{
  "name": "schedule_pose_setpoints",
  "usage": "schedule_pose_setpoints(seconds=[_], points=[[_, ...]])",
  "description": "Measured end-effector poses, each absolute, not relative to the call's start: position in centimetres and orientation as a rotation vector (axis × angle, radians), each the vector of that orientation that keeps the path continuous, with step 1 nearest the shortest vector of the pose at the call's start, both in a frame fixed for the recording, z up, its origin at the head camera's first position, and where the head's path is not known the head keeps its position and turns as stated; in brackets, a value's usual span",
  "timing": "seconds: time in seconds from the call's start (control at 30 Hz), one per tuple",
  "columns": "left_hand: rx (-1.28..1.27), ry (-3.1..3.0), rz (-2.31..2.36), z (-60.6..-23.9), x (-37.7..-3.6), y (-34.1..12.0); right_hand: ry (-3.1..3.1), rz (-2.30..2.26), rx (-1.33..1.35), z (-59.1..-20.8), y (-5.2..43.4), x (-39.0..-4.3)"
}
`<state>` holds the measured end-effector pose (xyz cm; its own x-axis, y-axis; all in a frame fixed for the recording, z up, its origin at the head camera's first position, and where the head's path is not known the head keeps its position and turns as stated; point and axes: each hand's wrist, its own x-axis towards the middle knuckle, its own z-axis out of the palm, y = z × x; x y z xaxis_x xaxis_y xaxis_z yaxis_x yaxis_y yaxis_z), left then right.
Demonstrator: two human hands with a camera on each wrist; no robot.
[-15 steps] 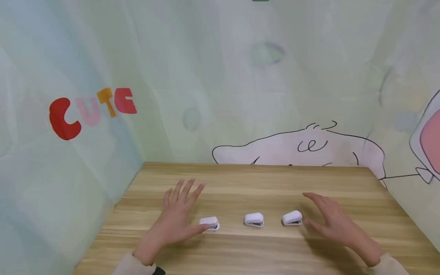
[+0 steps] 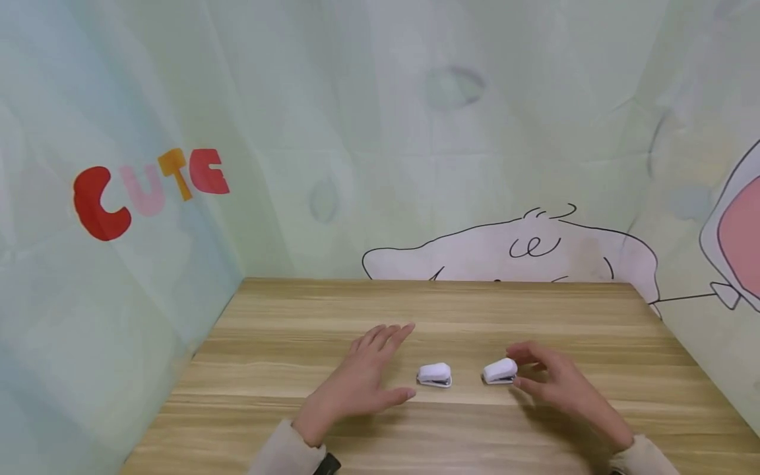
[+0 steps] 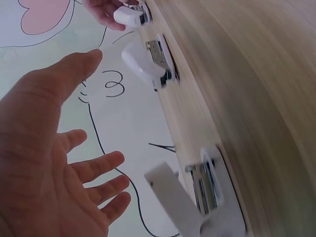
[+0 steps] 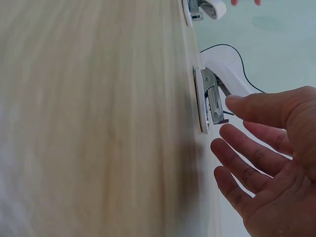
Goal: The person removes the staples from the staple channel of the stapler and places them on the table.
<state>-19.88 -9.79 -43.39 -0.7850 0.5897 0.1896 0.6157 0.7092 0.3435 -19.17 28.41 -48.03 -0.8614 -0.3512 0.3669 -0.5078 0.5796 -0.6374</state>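
Three small white staplers lie in a row on the wooden table (image 2: pixel 534 310). L hand (image 2: pixel 362 382): fingers spread and relaxed, grasping nothing, hovering over the left stapler (image 3: pixel 197 202), which the head view hides. Middle stapler (image 2: pixel 435 374) lies just right of L thumb, untouched. R hand (image 2: pixel 558 382): fingers lightly bent, fingertips (image 4: pixel 232 103) at the right stapler (image 2: pixel 500 371); contact w/ it probable, no closed grip visible
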Motion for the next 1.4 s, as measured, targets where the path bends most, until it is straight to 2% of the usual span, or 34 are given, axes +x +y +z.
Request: schedule_pose_setpoints(seconds=[0.6, 1.07, 1.4], points=[[-1.123, -2.809, -0.586, -44.6, -20.5, -5.0, -2.633, 1.325, 0.616, -49.3, 28.9, -19.5], [-1.245, -2.671, -0.563, -44.2, -21.6, 3.3, -2.497, 1.514, 0.542, -50.7, 29.0, -20.0], [-1.15, -2.674, -0.494, -45.5, -22.3, 7.8, -2.544, 1.562, 0.446, -50.6, 28.5, -19.7]])
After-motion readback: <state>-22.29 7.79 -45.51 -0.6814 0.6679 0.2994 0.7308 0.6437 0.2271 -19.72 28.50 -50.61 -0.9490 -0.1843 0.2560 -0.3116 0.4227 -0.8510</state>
